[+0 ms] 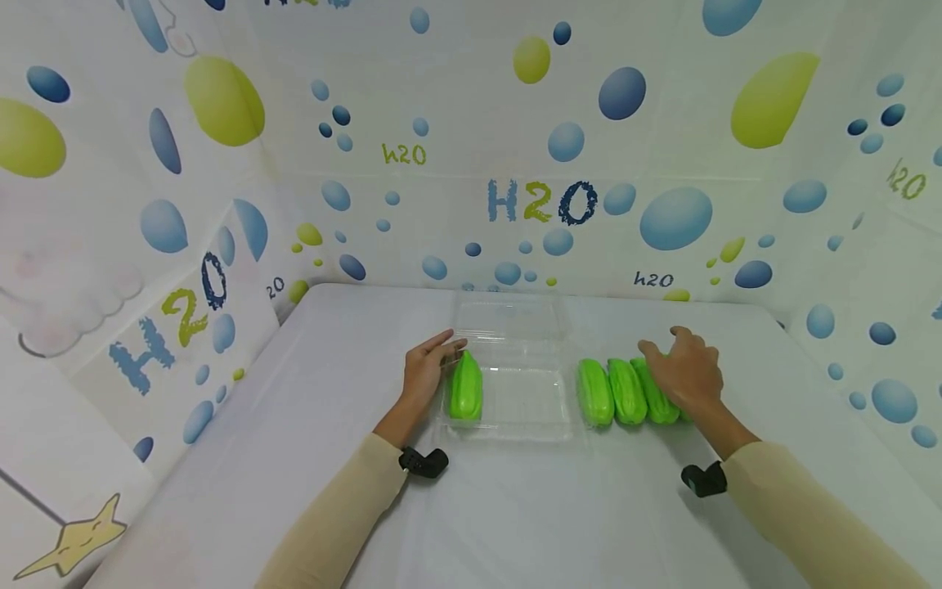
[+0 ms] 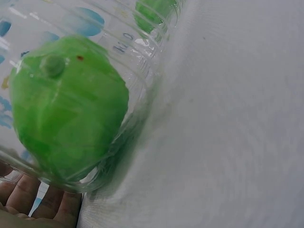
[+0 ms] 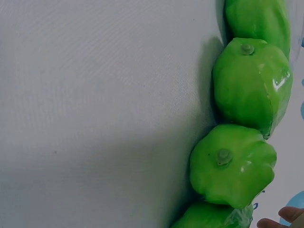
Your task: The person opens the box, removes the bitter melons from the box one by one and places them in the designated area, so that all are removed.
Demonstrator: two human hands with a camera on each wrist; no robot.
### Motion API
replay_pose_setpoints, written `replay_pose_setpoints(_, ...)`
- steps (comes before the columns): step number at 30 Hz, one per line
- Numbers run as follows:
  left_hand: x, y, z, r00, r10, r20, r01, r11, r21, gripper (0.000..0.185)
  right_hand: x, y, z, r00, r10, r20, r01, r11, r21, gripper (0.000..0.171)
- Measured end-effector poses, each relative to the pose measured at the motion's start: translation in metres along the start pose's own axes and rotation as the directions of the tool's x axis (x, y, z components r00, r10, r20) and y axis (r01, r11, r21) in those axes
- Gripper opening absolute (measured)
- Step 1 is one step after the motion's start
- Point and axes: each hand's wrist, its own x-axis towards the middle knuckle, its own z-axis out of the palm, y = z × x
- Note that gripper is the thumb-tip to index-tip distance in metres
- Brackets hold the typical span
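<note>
One green gourd (image 1: 466, 386) lies inside the clear plastic clamshell tray (image 1: 527, 409), tucked against its left wall; the left wrist view shows it up close through the ribbed plastic. The person's left hand (image 1: 427, 370) rests against the outside of that wall, just beside the gourd, with the fingers stretched out rather than curled around anything. The tray's lid (image 1: 511, 317) is folded back flat behind it, and most of the tray floor to the right of the gourd is bare.

Just to the right of the tray, a row of green gourds (image 1: 625, 392) lies side by side on the white table (image 1: 530, 507), touching one another. The right hand (image 1: 684, 372) sits on the far end of that row, fingers draped over the rightmost gourd; whether it truly grips it I cannot tell, since the hand hides it from above and the right wrist view shows only fingertips at the edge.

By my reckoning the packing has barely begun: one gourd is in and several wait outside, the lid open.

Behind it all hang the bubble-patterned walls (image 1: 662, 123).
</note>
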Motion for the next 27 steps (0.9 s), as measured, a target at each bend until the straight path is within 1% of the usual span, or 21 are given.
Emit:
replay_pose_setpoints(8, 0.000, 0.000, 0.000, 1.000, 0.014, 0.007, -0.014, 1.000, 0.000, 0.042, 0.000, -0.007, 0.002, 0.999, -0.024, -0.022, 0.023, 1.000, -0.017, 0.078)
replay_pose_setpoints(19, -0.001, 0.000, 0.001, 1.000, 0.018, -0.002, -0.017, 1.000, 0.018, 0.041, -0.002, -0.015, 0.008, 0.998, -0.057, -0.031, 0.056, 0.998, -0.039, 0.075)
replay_pose_setpoints(21, 0.003, -0.005, 0.000, 1.000, 0.012, -0.002, -0.012, 1.000, 0.020, 0.042, -0.002, -0.018, 0.008, 0.998, -0.060, -0.031, 0.058, 0.997, -0.045, 0.075)
replay_pose_setpoints(27, 0.020, -0.029, -0.004, 1.000, 0.018, -0.015, -0.018, 1.000, 0.007, 0.044, -0.004, -0.026, 0.012, 0.996, -0.079, -0.046, 0.076, 0.995, -0.060, 0.074)
